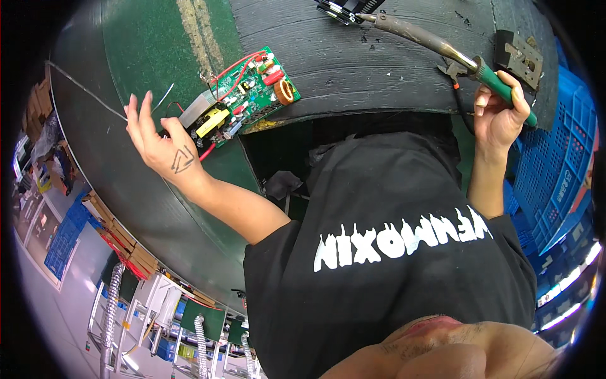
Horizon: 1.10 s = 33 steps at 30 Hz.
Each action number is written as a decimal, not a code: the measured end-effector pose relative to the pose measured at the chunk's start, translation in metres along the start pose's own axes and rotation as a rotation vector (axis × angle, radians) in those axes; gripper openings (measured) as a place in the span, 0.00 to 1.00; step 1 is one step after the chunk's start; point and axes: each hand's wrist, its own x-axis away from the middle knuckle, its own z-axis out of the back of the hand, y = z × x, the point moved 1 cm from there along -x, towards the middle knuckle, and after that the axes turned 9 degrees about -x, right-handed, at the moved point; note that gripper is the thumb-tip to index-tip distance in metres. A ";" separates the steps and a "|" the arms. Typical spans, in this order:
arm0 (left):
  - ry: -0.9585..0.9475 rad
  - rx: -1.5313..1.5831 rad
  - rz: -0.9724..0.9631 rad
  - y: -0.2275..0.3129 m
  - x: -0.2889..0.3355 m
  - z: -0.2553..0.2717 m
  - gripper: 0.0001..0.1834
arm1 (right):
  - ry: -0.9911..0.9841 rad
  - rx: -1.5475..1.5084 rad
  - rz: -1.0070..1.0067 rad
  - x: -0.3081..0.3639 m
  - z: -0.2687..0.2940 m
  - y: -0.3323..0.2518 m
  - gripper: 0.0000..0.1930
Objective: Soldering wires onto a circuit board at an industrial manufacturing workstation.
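2 bare hands are well apart. The right hand [502, 117] is closed around the green handle of a soldering iron [445, 50], whose tip reaches a black part [344, 9] at the top edge; contact is unclear. The left hand [167, 148], fingers partly spread, is at the left end of 1 green circuit board [249, 95], which lies on the bench; I cannot tell whether it grips anything. Cutters [454, 77] lie near the right hand, beside a metal block [521, 58].
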 end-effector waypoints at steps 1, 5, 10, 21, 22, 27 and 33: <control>0.019 0.002 -0.071 0.002 -0.001 0.000 0.24 | -0.019 -0.003 -0.004 0.000 -0.001 0.001 0.22; 0.185 0.124 -0.143 0.025 0.001 0.001 0.22 | -0.013 0.001 0.006 0.003 0.000 0.001 0.22; 0.194 0.448 0.129 0.056 0.021 -0.007 0.17 | 0.000 -0.074 0.003 0.004 0.009 0.000 0.23; -0.022 0.376 0.142 0.057 0.033 -0.008 0.09 | -0.002 -0.154 -0.011 0.005 0.013 -0.007 0.23; -0.064 0.474 0.253 0.056 0.034 -0.008 0.09 | -0.019 -0.161 -0.020 0.006 0.012 -0.007 0.23; -0.067 0.670 0.302 0.049 0.037 -0.015 0.19 | 0.036 -0.134 -0.005 0.009 0.011 -0.007 0.23; 0.322 0.984 0.123 0.084 0.045 0.014 0.12 | 0.030 -0.130 0.007 0.008 0.016 -0.014 0.23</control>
